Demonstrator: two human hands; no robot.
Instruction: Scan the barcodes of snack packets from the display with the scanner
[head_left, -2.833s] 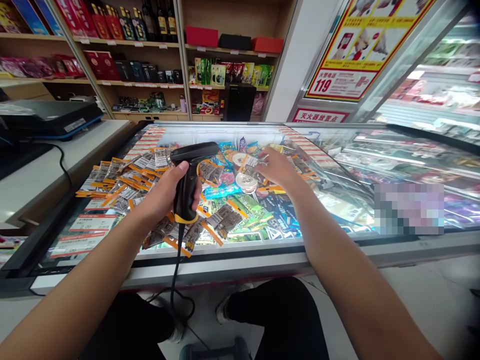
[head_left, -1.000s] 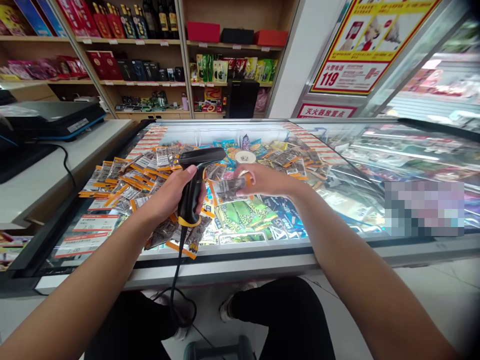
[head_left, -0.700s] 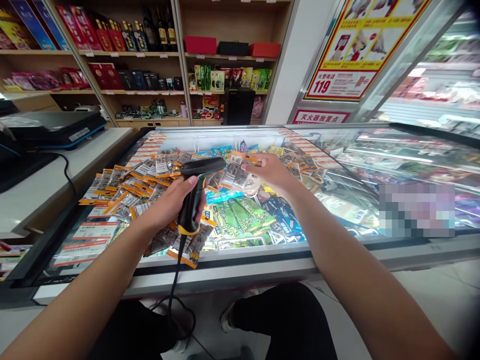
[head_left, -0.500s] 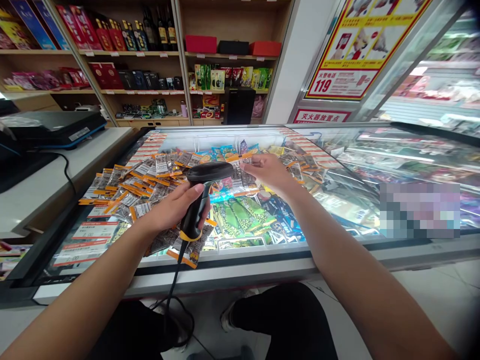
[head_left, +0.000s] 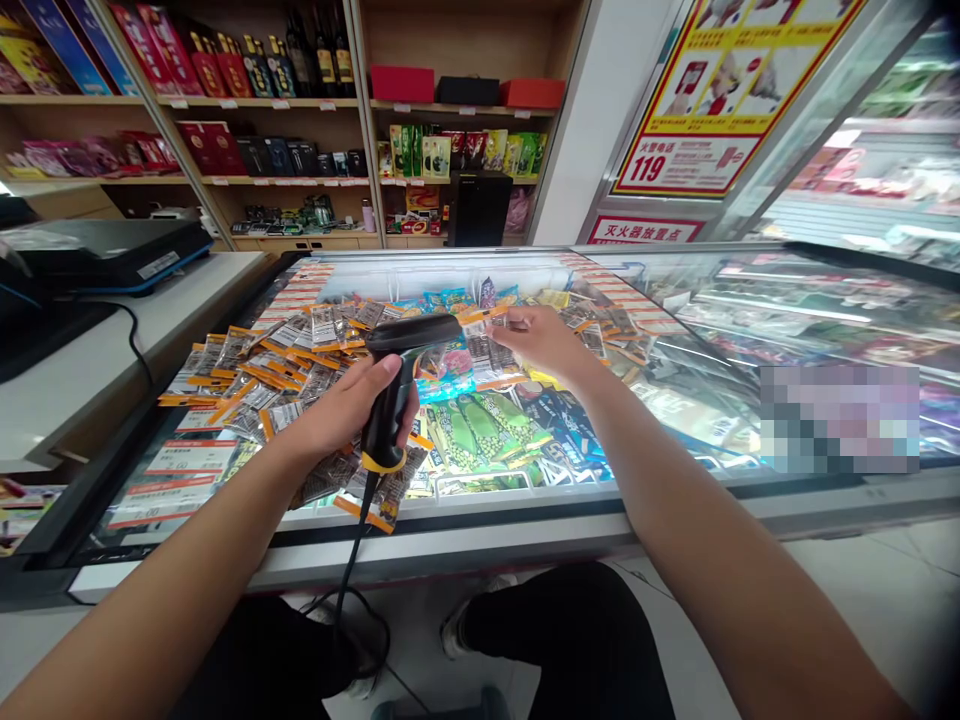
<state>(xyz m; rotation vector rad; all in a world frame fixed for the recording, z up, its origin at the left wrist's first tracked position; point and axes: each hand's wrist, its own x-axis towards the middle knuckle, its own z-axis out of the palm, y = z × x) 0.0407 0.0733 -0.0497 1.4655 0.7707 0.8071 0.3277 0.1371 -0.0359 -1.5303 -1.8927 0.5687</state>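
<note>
My left hand [head_left: 367,400] is wrapped round the handle of a black barcode scanner [head_left: 390,400] with a yellow ring at its base. The scanner's head points right, and a black cable hangs from its grip. Between the fingertips of my right hand [head_left: 540,340] is a small clear snack packet [head_left: 491,358] with orange edges, its printed label side showing. The scanner's front end is close to the packet's left edge. A heap of similar orange-edged packets [head_left: 292,365] lies on the freezer's glass top, left of and behind the scanner.
Beneath the glass of the chest freezer [head_left: 450,560] lie green ice-cream packs [head_left: 480,430] and blue ones [head_left: 562,430]. A weighing scale [head_left: 112,255] stands on the counter at left. Shelves [head_left: 266,185] with bottles and boxes line the back. The scanner's cable [head_left: 349,570] loops down by my legs.
The scanner in my left hand has shifted slightly left and up. The packet in my right hand has moved a little right and now shows more of its label.
</note>
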